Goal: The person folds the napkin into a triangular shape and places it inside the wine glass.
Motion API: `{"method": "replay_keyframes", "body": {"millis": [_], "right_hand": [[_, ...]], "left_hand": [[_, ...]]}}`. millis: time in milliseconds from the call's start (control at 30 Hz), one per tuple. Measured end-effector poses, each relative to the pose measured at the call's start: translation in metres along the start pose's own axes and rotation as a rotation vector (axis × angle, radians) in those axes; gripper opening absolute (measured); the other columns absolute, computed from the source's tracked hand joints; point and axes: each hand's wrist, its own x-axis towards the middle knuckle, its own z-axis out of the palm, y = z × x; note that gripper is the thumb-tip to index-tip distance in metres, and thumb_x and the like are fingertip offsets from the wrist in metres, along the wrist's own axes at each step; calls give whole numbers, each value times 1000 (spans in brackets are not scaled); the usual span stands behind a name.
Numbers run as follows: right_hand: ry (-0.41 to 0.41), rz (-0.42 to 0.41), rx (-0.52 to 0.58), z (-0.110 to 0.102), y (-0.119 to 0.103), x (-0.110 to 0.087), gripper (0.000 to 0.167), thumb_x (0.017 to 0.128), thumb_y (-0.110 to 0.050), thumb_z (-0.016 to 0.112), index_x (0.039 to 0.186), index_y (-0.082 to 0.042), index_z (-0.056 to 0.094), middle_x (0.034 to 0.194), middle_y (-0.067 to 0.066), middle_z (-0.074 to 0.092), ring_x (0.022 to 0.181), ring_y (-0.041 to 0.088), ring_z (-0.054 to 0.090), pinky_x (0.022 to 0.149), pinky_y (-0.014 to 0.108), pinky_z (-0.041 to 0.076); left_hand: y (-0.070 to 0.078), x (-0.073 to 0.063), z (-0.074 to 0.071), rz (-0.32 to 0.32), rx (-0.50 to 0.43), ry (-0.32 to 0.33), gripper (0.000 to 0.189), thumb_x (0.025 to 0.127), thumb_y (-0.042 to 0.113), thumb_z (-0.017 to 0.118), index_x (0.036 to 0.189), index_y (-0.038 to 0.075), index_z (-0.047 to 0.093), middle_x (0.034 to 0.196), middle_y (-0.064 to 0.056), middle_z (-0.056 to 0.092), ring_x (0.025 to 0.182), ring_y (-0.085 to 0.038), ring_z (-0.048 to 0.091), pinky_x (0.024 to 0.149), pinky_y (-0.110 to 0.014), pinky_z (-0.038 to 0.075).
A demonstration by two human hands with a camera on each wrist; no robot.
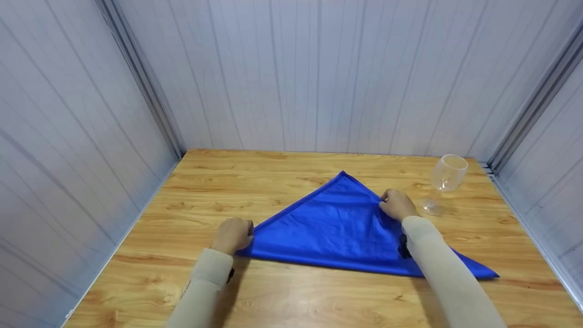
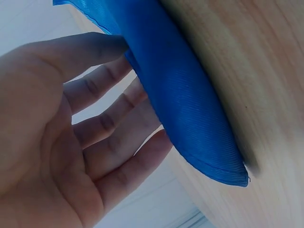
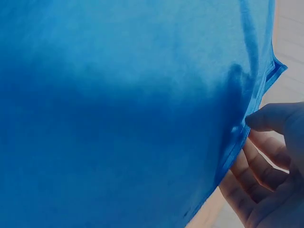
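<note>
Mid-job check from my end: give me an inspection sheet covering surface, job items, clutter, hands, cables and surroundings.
Surface: wood-grain table, partly covered by the cloth.
Job items: blue cloth in a triangle, peak pointing to the far side, long edge towards the person; some wrinkles near the right hand.
Clutter: clear stemmed glass, upright near the far right corner, apart from the cloth.
Hands: left hand pinches the cloth near its left corner; right hand pinches its right slanting edge.
Cables: nothing seen.
Surroundings: pale panelled walls behind the table and at both sides.
</note>
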Motion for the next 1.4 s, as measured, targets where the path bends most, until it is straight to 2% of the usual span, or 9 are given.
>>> {"method": "replay_keyframes", "body": {"millis": [233, 433, 533, 667, 833, 967, 1200, 1333, 1400], "right_hand": [[38, 30, -31, -1, 5, -4, 14, 90, -10, 61, 93, 3, 68, 95, 20, 68, 88, 37, 64, 80, 54, 51], [22, 18, -21, -1, 6, -1, 22, 89, -12, 63, 100, 6, 72, 103, 24, 70, 96, 42, 65, 85, 55, 51], [12, 13, -14, -3, 5, 0, 23, 88, -12, 65, 99, 6, 72, 99, 22, 70, 92, 40, 65, 85, 54, 51], [66, 17, 1, -4, 3, 1, 18, 87, -9, 62, 95, 4, 73, 92, 18, 71, 85, 35, 65, 82, 52, 51], [124, 35, 30, -2, 2, 1, 20, 94, -8, 58, 99, 4, 72, 98, 21, 71, 88, 36, 66, 81, 52, 52], [71, 36, 40, -2, 4, 1, 24, 93, -11, 59, 103, 7, 71, 97, 21, 70, 88, 36, 65, 82, 52, 52], [2, 31, 43, -3, 10, 0, 27, 85, -13, 62, 103, 4, 71, 99, 20, 70, 91, 36, 65, 82, 52, 51], [0, 14, 31, -2, 9, -1, 28, 84, -9, 61, 106, 5, 71, 102, 22, 69, 94, 38, 64, 83, 54, 50], [24, -5, 33, -2, 8, -2, 26, 86, -5, 59, 107, 6, 71, 102, 23, 69, 95, 40, 64, 84, 54, 50]], "left_hand": [[-2, 1, 2, 7, 16, 4, 7, 83, 12, 76, 81, 8, 71, 79, -10, 69, 78, -35, 67, 70, -49, 54], [-4, 4, 3, -7, 7, -17, 5, 86, 10, 72, 83, 6, 72, 81, -10, 69, 80, -34, 67, 73, -48, 54], [-5, 5, 3, -9, 8, -6, 6, 87, 9, 71, 82, 6, 71, 80, -10, 69, 79, -34, 66, 73, -48, 54], [-5, 6, 4, -16, 16, 21, 8, 87, 11, 73, 80, 6, 71, 77, -9, 68, 76, -32, 66, 70, -47, 54], [-4, 7, 3, -54, -4, -16, 10, 85, 15, 76, 79, 8, 73, 78, -4, 70, 75, -26, 66, 70, -44, 55], [-3, 8, 0, -81, -30, -71, 10, 83, 15, 77, 80, 7, 73, 77, -3, 68, 74, -23, 64, 71, -42, 54], [-3, 8, -2, -104, -67, -108, 12, 83, 17, 73, 80, 6, 69, 75, -4, 65, 71, -22, 59, 71, -42, 53], [-4, 7, -1, -105, -72, -107, 14, 82, 18, 74, 79, 6, 67, 75, -5, 64, 71, -22, 59, 70, -42, 52], [-5, 7, -1, -102, -67, -102, 15, 82, 18, 74, 78, 6, 66, 74, -5, 63, 70, -22, 58, 70, -42, 52]]}}
